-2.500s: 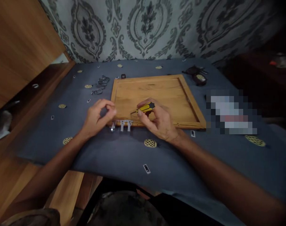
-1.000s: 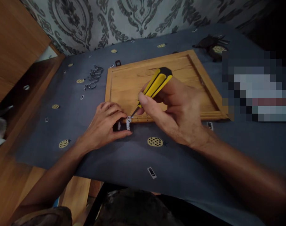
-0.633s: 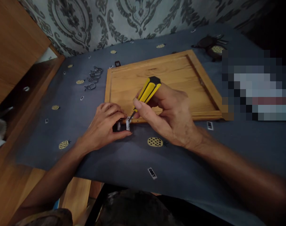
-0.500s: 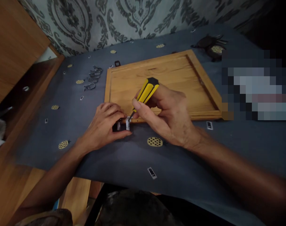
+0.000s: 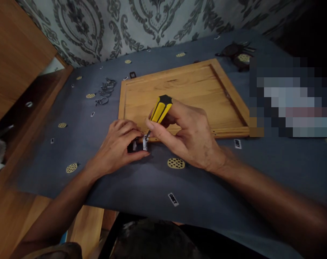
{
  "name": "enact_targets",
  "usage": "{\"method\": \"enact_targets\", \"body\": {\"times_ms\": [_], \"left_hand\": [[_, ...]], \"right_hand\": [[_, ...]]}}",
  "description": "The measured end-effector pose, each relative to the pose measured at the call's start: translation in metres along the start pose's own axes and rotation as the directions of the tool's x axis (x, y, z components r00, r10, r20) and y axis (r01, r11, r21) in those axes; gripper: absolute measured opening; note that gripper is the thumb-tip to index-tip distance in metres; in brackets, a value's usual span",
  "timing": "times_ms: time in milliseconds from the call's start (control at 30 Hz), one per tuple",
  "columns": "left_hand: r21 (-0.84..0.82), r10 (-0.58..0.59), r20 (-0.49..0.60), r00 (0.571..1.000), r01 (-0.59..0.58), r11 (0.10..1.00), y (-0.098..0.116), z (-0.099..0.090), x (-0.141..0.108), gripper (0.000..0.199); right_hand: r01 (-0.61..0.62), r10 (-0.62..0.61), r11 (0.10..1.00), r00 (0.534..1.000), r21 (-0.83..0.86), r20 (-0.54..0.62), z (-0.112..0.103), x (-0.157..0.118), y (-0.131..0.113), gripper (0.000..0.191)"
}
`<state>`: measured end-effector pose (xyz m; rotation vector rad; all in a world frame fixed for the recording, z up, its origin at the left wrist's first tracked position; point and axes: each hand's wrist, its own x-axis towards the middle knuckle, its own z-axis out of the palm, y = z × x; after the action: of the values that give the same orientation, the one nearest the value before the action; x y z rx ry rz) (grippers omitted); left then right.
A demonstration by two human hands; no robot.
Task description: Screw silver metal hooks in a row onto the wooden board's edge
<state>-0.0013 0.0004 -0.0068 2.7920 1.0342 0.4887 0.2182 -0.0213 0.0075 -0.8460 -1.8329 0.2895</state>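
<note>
Blue tablecloth [image 5: 120, 194], left hand [image 5: 116, 145] arched about metal clips [image 5: 144, 143] at near edge of wooden panel [image 5: 185, 86], grip unclear, screwdriver [image 5: 160, 109] tip down-left at one clip, long axis steeper than a second ago, right hand [image 5: 193, 135] pinching its handle

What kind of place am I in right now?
Probably a room in a home, judging by the pineapple-print tablecloth, the ornately patterned curtain or wall covering behind it, and the wooden furniture at the left.

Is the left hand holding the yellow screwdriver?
No, the right hand grips the yellow-and-black screwdriver.
</note>
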Motion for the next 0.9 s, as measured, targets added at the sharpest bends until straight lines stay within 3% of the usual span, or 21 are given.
{"method": "enact_targets", "body": {"times_ms": [300,533,900], "left_hand": [[-0.01,-0.001,-0.005,1.0,0.001,1.0,-0.0011,0.0001,0.0003,0.042],[-0.006,0.028,-0.02,0.999,-0.029,1.0,-0.0009,-0.0002,0.0008,0.041],[-0.014,0.027,-0.038,0.999,-0.028,1.0,0.001,-0.0014,0.0015,0.038]], "right_hand": [[-0.223,0.211,0.939,0.975,0.261,0.074,0.005,0.0009,-0.0029,0.024],[-0.262,0.178,0.869,0.957,0.42,0.229,-0.0017,0.0075,-0.0006,0.025],[-0.306,0.241,0.769,0.952,0.561,0.188,0.0058,0.0051,-0.006,0.033]]}}
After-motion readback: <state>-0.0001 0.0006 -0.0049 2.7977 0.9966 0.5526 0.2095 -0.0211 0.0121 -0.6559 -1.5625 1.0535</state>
